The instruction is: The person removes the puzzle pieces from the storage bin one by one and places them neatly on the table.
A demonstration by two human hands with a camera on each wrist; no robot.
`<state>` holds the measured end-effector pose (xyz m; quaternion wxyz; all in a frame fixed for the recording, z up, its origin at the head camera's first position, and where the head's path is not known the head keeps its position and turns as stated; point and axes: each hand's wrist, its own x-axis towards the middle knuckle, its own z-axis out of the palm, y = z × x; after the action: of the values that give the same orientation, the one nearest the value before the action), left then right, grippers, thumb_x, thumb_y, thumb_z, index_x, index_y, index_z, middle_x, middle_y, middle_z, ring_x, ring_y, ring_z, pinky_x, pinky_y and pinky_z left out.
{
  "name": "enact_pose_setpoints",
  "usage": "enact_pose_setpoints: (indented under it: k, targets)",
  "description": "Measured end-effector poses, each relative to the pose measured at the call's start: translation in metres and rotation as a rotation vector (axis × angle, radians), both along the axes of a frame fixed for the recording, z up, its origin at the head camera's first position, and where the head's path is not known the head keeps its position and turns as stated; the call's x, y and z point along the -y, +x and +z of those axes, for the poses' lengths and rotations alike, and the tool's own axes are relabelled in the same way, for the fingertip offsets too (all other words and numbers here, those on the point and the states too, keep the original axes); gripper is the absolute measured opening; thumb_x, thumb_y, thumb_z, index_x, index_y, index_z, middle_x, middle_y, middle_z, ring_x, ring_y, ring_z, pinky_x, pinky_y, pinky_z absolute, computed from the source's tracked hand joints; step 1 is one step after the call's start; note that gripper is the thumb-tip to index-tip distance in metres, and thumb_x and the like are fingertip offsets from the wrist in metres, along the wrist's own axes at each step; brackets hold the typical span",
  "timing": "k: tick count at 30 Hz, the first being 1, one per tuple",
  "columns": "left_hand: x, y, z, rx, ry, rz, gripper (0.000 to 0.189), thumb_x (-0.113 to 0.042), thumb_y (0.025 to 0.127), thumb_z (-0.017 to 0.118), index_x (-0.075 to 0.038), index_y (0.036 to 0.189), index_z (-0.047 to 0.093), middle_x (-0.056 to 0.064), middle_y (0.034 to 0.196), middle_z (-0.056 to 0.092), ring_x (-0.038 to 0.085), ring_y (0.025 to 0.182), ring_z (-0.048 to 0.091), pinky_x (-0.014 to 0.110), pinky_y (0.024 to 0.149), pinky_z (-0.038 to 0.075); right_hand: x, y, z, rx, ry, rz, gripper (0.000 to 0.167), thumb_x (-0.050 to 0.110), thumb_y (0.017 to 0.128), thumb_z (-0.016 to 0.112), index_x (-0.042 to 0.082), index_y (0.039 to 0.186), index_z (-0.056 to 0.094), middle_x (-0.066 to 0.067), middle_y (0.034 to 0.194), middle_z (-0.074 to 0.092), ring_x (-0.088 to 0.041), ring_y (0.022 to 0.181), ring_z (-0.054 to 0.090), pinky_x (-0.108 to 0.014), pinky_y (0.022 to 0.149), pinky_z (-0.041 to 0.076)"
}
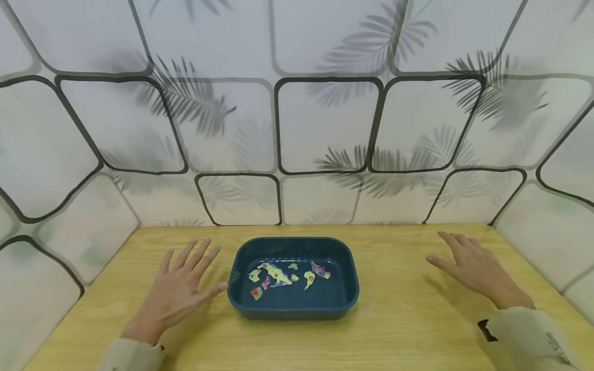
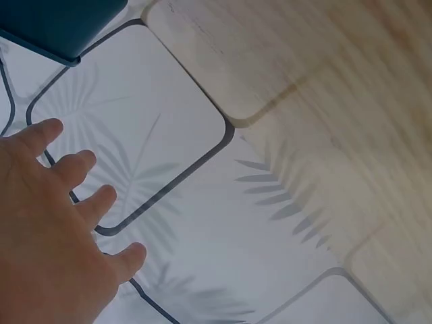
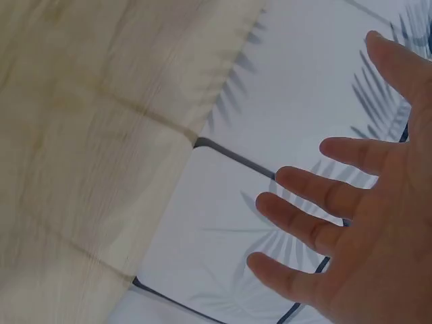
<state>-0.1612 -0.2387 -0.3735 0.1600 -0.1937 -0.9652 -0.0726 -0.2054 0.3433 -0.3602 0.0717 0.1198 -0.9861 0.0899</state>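
Note:
A dark blue rectangular tub (image 1: 297,313) sits on the wooden table. Several small, irregular, colourful printed pieces (image 1: 277,274) lie scattered on its floor, mostly toward the left. My left hand (image 1: 178,291) is spread beside the tub's left wall, thumb tip close to the rim, and holds nothing. In the left wrist view a corner of the tub (image 2: 64,27) shows above the left hand (image 2: 57,223). To the right, well apart from the tub, my right hand (image 1: 475,268) hovers over the table with fingers extended. The right wrist view shows the right hand (image 3: 378,202) with spread fingers and a bare palm.
The light wooden table (image 1: 390,330) meets a wall covering (image 1: 325,123) with dark rounded outlines and grey leaf prints at the back. Similar panels (image 1: 42,134) enclose both sides. A dark strap (image 1: 487,330) shows at the right sleeve cuff (image 1: 529,332).

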Motion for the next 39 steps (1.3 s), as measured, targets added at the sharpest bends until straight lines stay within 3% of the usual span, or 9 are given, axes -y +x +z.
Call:
enact_pose_setpoints:
  k: [2, 11, 19, 32, 39]
  targets:
    - [-0.001, 0.001, 0.0, 0.003, -0.009, -0.009, 0.078, -0.063, 0.097, 0.054, -0.01, 0.154, 0.045, 0.015, 0.162, 0.034, 0.041, 0.147, 0.028, 0.071, 0.111, 0.019, 0.004, -0.002, 0.002, -0.035, -0.005, 0.015, 0.079, 0.051, 0.099, 0.061, -0.012, 0.143, 0.044, -0.041, 0.134, 0.049, -0.061, 0.116, 0.048, -0.074, 0.084, 0.044]
    - [-0.006, 0.005, -0.005, 0.073, 0.041, -0.072, 0.077, -0.061, 0.097, 0.056, -0.011, 0.154, 0.047, 0.013, 0.162, 0.034, 0.041, 0.146, 0.031, 0.073, 0.111, 0.018, 0.028, -0.01, 0.009, -0.18, -0.08, 0.078, 0.066, 0.042, 0.094, 0.072, -0.008, 0.134, 0.057, -0.034, 0.126, 0.058, -0.054, 0.111, 0.056, -0.068, 0.085, 0.047]
    - [-0.01, 0.004, -0.006, 0.088, 0.027, -0.086, 0.079, -0.063, 0.096, 0.056, -0.011, 0.153, 0.047, 0.013, 0.161, 0.037, 0.041, 0.145, 0.034, 0.073, 0.11, 0.02, 0.044, -0.013, 0.015, -0.159, -0.095, 0.126, 0.063, 0.039, 0.094, 0.073, -0.006, 0.135, 0.057, -0.032, 0.127, 0.058, -0.052, 0.113, 0.056, -0.068, 0.086, 0.047]
    - [-0.02, 0.0, -0.005, 0.094, 0.004, -0.092, 0.084, -0.066, 0.094, 0.056, -0.009, 0.155, 0.043, 0.007, 0.161, 0.038, 0.039, 0.146, 0.033, 0.071, 0.113, 0.019, 0.078, -0.02, 0.028, -0.211, -0.087, 0.222, 0.057, 0.033, 0.091, 0.077, -0.003, 0.132, 0.062, -0.024, 0.124, 0.062, -0.045, 0.111, 0.061, -0.062, 0.083, 0.052]
    - [-0.023, -0.002, -0.004, 0.101, -0.012, -0.1, 0.086, -0.067, 0.093, 0.058, -0.009, 0.155, 0.044, 0.006, 0.159, 0.041, 0.039, 0.145, 0.035, 0.07, 0.111, 0.025, 0.093, -0.023, 0.033, -0.249, -0.102, 0.269, 0.054, 0.031, 0.089, 0.08, -0.002, 0.129, 0.064, -0.023, 0.123, 0.063, -0.042, 0.111, 0.061, -0.061, 0.084, 0.053]
